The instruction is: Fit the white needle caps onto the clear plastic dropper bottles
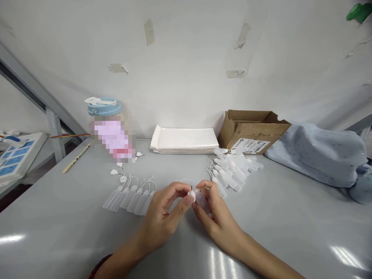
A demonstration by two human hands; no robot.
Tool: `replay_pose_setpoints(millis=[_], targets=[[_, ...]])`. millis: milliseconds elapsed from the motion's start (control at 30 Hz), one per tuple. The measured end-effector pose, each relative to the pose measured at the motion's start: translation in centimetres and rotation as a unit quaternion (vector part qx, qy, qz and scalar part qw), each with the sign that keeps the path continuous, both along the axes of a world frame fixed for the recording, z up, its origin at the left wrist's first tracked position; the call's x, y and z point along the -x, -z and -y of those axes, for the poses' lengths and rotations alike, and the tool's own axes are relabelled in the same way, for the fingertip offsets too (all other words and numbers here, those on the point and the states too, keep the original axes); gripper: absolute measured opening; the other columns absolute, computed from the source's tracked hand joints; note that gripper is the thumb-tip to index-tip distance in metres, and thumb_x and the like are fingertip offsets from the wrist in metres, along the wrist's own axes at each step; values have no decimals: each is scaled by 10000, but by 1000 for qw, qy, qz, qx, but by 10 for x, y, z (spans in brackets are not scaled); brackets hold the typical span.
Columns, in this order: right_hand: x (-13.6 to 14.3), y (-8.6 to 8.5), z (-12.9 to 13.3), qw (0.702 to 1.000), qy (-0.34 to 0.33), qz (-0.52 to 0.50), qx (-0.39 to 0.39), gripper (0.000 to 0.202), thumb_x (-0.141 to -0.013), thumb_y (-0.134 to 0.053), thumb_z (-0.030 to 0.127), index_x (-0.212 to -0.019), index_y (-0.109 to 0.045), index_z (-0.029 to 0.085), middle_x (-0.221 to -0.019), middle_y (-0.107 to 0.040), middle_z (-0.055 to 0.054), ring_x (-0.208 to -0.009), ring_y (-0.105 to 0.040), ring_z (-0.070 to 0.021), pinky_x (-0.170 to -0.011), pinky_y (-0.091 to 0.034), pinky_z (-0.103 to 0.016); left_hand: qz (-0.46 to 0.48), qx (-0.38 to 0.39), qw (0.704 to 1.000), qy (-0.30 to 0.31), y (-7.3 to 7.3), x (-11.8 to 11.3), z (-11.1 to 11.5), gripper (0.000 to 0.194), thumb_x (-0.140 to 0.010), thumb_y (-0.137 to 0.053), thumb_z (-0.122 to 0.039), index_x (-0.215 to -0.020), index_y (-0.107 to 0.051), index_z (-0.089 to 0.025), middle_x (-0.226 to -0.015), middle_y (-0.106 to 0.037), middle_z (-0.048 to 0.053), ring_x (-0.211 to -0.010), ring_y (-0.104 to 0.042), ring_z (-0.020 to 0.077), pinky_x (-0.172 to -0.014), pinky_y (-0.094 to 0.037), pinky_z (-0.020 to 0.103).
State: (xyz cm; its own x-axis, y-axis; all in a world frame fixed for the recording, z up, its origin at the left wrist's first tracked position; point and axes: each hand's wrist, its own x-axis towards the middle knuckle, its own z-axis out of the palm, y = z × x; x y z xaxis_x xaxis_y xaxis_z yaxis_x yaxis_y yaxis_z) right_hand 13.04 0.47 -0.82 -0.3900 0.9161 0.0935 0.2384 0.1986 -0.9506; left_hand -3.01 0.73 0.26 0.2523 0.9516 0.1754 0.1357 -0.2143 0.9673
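Between thumb and fingers, my left hand point(167, 215) pinches a small round white cap point(191, 195) with a thin dark pin sticking up from it. My right hand point(215, 211) grips a translucent plastic squeeze bottle point(202, 202), tilted and right up against the cap. Whether the cap is joined to the bottle cannot be made out. Left of my hands lies a row of similar bottles point(132, 199) with looped white cords, partly hidden by my left hand. A heap of more bottles point(231, 170) lies beyond my right hand. Several small white caps point(114, 172) are scattered behind the row.
A stack of white padded envelopes point(186, 139) rests against the wall. An open cardboard box point(252, 131) and bluish cloth point(316, 155) stand to the right. At the back left are a blue-lidded container point(104, 107) and a wooden strip point(76, 157) on the grey table point(72, 224).
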Motion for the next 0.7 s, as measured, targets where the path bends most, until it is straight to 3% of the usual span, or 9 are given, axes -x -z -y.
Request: replay_pose_setpoints(millis=[233, 367, 500, 700], targets=[[0, 0, 3, 1000, 5, -13, 6, 222, -891, -399, 104, -1019, -297, 254, -853, -520, 22, -618, -429, -109, -549, -357, -231, 17, -34, 998, -49, 0, -1, 0, 103, -899, -513, -258, -849, -570, -189, -808, -569, 5, -757, -544, 122, -701, -450, 208], [-1, 0, 4, 1000, 3, -4, 14, 202, -894, -402, 122, -1024, -318, 253, -910, -550, 0, -599, -439, -106, -504, -347, -224, -4, 31, 996, -86, 1, -3, -2, 139, -890, -531, -321, -865, -580, -194, -721, -585, -20, -707, -553, 118, -672, -448, 202], [-1, 1, 5, 1000, 4, -6, 7, 185, -891, -396, 121, -1014, -341, 247, -902, -556, -6, -592, -445, -108, -504, -353, -231, 12, 104, 992, -65, 1, -8, -5, 206, -884, -519, -367, -864, -597, -177, -674, -578, -21, -693, -565, 133, -671, -459, 225], [0, 4, 5, 1000, 8, -9, -19, 193, -877, -403, 105, -1002, -345, 240, -813, -545, 19, -544, -421, -100, -505, -353, -233, 39, 122, 991, -39, 1, -14, -5, 223, -870, -525, -369, -802, -592, -167, -676, -536, -15, -701, -532, 138, -677, -449, 234]])
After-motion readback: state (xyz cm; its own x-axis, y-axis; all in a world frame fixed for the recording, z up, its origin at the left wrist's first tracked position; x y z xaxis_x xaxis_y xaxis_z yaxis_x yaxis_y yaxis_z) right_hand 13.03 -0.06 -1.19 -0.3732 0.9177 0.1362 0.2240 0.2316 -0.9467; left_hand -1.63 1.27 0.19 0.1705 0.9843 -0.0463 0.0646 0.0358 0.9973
